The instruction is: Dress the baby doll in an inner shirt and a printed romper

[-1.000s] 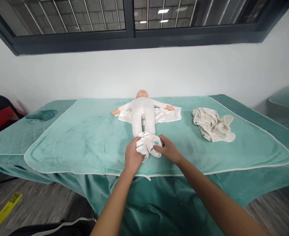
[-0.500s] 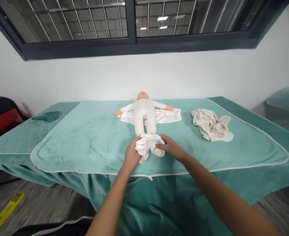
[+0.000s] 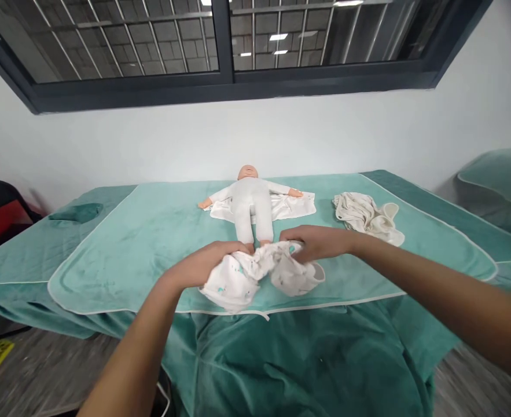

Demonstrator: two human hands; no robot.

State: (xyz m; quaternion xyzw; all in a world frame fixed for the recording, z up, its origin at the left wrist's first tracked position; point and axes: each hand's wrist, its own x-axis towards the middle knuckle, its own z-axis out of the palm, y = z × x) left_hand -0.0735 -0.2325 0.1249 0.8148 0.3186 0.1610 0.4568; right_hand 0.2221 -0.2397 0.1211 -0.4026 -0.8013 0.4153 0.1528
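Note:
White baby pants (image 3: 231, 284) with small teal prints are stretched sideways at the doll's feet, their middle bunched and their two legs hanging apart. My left hand (image 3: 209, 260) is closed on the left part; some of its fingers are hidden in the cloth. On the other side my right hand (image 3: 318, 242) grips the right part, fingers curled into the fabric. Just beyond lies a baby doll (image 3: 250, 200) on its back, head toward the wall, arms spread. A white baby top (image 3: 296, 205) is laid out flat beneath it.
A crumpled cream cloth garment (image 3: 363, 215) lies to the right on the teal mat (image 3: 151, 243). The mat covers a bed against the white wall (image 3: 151, 145), below a barred window (image 3: 224, 87). A red and black object (image 3: 3, 217) stands at far left.
My hands have moved apart, drawing the pants wider, and the pants' legs now splay left and right. The doll and the cream garment lie as before; the view has shifted slightly.

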